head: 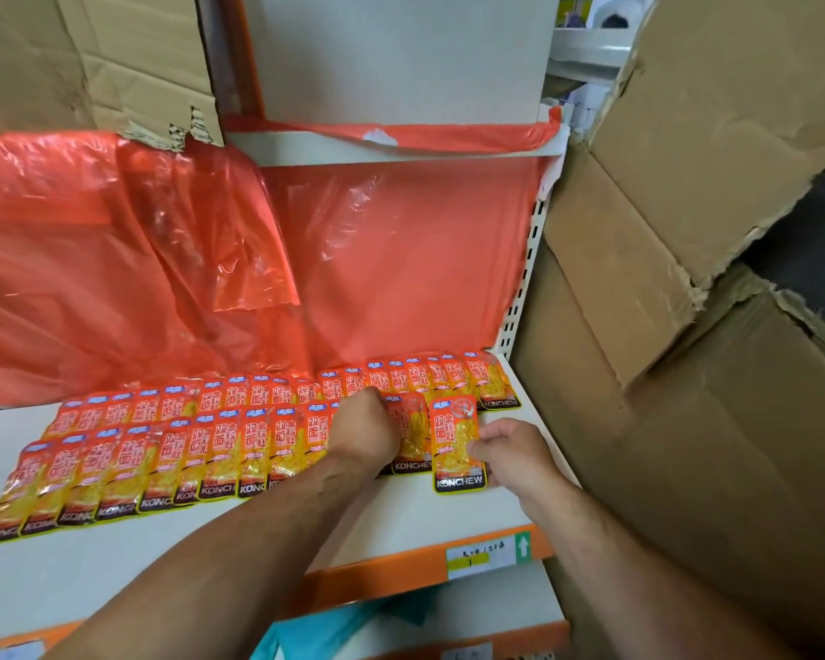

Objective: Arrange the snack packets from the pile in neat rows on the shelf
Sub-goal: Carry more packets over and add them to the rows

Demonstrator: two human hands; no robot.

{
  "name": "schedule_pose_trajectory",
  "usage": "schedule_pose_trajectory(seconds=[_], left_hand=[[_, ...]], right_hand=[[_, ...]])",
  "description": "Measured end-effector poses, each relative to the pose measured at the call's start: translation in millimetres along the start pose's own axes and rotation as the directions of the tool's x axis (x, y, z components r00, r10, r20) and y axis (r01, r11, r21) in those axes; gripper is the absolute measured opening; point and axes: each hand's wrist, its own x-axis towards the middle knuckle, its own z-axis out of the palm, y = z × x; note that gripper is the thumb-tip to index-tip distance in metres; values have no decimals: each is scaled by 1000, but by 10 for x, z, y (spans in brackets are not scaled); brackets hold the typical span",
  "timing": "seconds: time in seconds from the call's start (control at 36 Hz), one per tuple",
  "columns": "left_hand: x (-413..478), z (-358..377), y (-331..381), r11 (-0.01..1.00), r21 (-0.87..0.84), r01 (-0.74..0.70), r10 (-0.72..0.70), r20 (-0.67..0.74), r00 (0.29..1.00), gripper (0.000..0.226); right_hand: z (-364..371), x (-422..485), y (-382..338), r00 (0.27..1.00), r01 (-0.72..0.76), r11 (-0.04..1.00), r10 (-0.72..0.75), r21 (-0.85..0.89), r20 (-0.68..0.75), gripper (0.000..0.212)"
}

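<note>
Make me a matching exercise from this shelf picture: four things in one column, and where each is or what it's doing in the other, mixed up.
Column one
1. left hand
2. right hand
3. red plastic sheet
4. cardboard boxes

Column two
A. stacked to the right of the shelf
B. pinching a single packet
C. draped over the back panel
D. resting on the front row of packets

Pairs: 1-D, 2-B, 3-C, 4-A

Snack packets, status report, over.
Right hand pinches one packet at front row's right end. Left hand rests on front row, grip hidden. Back row laid. Nothing blocking.
</note>
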Motion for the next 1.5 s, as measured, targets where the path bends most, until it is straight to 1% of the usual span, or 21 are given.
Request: schedule_pose_trajectory(seconds=[0.22, 0.33, 0.42, 0.47, 0.56, 0.64, 0.67, 0.69, 0.75, 0.81, 0.92, 0.97, 1.06, 1.11, 1.14, 1.19, 1.22, 1.31, 1.5], left_hand=[[-32, -110, -21, 999, -30, -13, 13, 9, 1000, 10], [-92, -231, -69, 998, 29, -62, 63, -24, 998, 15], [-144, -315, -118, 985, 110, -136, 146, -87, 986, 21], [-181, -370, -150, 977, 139, -161, 177, -108, 978, 24], [-222, -441, -202, 969, 170, -176, 196, -105, 975, 22], [-246, -480, -265, 966, 177, -190, 211, -106, 972, 23], [-252, -485, -284, 965, 176, -194, 214, -106, 971, 23], [-260, -490, -298, 965, 174, -195, 216, -106, 971, 24], [-276, -494, -323, 966, 169, -196, 216, -105, 971, 24], [-284, -496, -347, 965, 169, -199, 220, -112, 969, 23], [-304, -507, -347, 957, 196, -216, 242, -123, 962, 22], [-321, -491, -337, 942, 228, -247, 276, -103, 956, 21], [-379, -428, -309, 886, 252, -390, 406, -11, 914, 21], [-422, -382, -272, 835, 275, -477, 477, 70, 876, 28], [-436, -362, -248, 816, 290, -500, 491, 109, 865, 33], [-443, -315, -216, 791, 323, -520, 487, 184, 854, 42], [-440, -289, -204, 776, 351, -524, 477, 217, 852, 46], [-444, -219, -184, 757, 415, -504, 429, 265, 863, 51], [-475, -149, -114, 782, 437, -444, 375, 238, 896, 44]], right_hand=[[33, 18, -154, 1000, -4, 1000, 3, 30, 15, 19], [85, 97, -220, 999, -9, 999, 10, -32, 32, 22], [155, 165, -266, 999, -8, 996, 12, -86, 42, 19], [209, 213, -279, 1000, 0, 984, 6, -178, 29, 19], [282, 261, -268, 998, 32, 936, -47, -349, -36, 25], [351, 245, -294, 991, 63, 862, -112, -503, -67, 12], [366, 215, -316, 989, 68, 835, -129, -546, -73, 13], [379, 204, -324, 986, 77, 808, -148, -585, -75, 19], [401, 205, -314, 980, 82, 753, -180, -653, -85, 29], [420, 205, -306, 976, 78, 711, -198, -699, -93, 31], [422, 183, -325, 969, 95, 663, -234, -742, -85, 33], [417, 165, -328, 965, 99, 639, -250, -763, -84, 32], [417, 160, -315, 960, 109, 618, -269, -779, -79, 29], [418, 155, -316, 955, 119, 609, -287, -784, -79, 27], [419, 146, -322, 951, 128, 602, -300, -788, -75, 25], [417, 137, -329, 941, 154, 597, -332, -788, -67, 9], [417, 131, -329, 938, 164, 596, -342, -786, -64, 6], [412, 137, -305, 938, 177, 589, -344, -788, -47, 18], [385, 160, -303, 934, 213, 571, -356, -793, -6, 11]])
